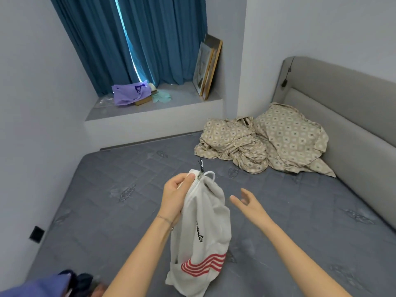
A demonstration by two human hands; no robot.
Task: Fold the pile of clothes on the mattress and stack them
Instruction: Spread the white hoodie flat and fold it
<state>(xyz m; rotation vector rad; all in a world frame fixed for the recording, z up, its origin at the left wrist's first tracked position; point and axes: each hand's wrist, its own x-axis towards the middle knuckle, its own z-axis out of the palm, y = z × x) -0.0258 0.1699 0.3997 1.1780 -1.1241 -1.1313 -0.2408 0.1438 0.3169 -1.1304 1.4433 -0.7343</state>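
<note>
White zip garment [203, 230] hangs | left grip [174, 196] pinches its top | right grip [248, 203] slack, empty

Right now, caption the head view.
Left hand holds a white red-striped zip garment over the grey quilted mattress; right hand open.

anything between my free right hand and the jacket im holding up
Nothing visible. The right hand is open in the air just right of the jacket, which the left hand pinches by its zip end. Only bare mattress shows in the gap.
</note>
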